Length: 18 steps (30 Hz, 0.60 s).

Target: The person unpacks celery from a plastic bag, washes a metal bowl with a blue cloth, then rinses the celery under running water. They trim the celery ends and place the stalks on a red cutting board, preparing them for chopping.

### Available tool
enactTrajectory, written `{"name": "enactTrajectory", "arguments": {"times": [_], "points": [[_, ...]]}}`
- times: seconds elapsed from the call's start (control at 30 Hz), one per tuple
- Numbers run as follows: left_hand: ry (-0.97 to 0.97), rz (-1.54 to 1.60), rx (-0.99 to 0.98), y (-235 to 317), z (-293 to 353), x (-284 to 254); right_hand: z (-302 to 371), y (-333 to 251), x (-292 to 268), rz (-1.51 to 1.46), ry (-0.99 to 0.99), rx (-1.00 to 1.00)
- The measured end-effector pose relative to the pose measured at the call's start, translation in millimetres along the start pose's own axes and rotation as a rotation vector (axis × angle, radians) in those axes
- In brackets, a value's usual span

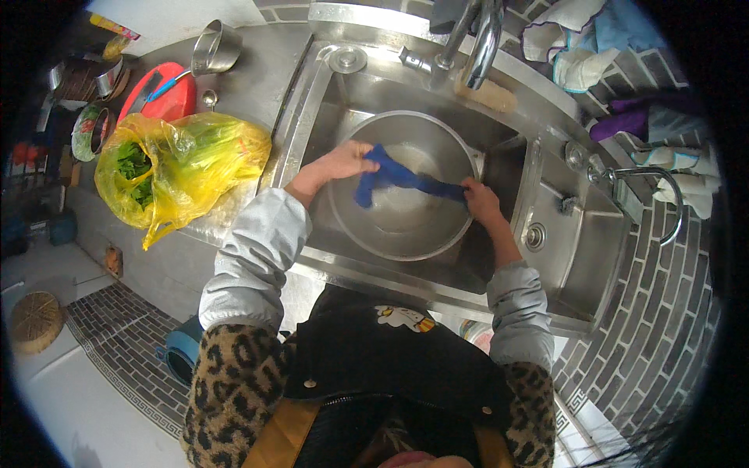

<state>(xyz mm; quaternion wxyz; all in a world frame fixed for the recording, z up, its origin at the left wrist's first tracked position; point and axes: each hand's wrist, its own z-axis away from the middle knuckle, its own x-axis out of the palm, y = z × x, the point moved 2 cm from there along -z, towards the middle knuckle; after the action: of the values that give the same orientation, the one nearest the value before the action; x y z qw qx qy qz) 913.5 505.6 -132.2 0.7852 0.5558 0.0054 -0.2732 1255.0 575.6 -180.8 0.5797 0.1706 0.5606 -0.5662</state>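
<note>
— While both hands are over the steel basin [406, 234], what exactly do they hold?

— A blue cloth [394, 178], stretched across the basin's hollow. The left hand [347, 160] is closed on the cloth's wider end at the basin's left rim; the right hand [481, 200] pinches the narrow end at the basin's right rim. The cloth hangs just above the basin's inner surface; whether it touches the metal cannot be told.

— And where does the basin sit?

— Inside the sink [328, 109], filling most of the large compartment. Beyond the basin, at the sink's back edge, the tap [480, 39] curves over it, with a pale sponge-like block [490, 95] just beside its base.

— What lies to either side?

— Left of the basin, on the counter, a yellow plastic bag [183, 168] holds green leaves. Behind the bag is a red board [168, 93] and, further back, a steel pot [214, 47]. Right of the basin is a smaller sink compartment [581, 249], and past it, rags and gloves [581, 43] are piled on the brick ledge.
</note>
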Motion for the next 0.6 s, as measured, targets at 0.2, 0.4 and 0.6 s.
{"name": "enactTrajectory", "arguments": {"times": [0.2, 0.4, 0.6], "points": [[0.269, 0.172, 0.258, 68, -3, 16, 1, -10, 25, 0.010, -0.042, -0.004], [0.114, 0.643, 0.140, 127, -4, 41, 10, -93, 18, -0.797, 0.005, -0.354], [0.285, 1.302, 0.159, 122, -9, 30, 16, -159, 33, -1.110, 0.154, -0.129]]}}
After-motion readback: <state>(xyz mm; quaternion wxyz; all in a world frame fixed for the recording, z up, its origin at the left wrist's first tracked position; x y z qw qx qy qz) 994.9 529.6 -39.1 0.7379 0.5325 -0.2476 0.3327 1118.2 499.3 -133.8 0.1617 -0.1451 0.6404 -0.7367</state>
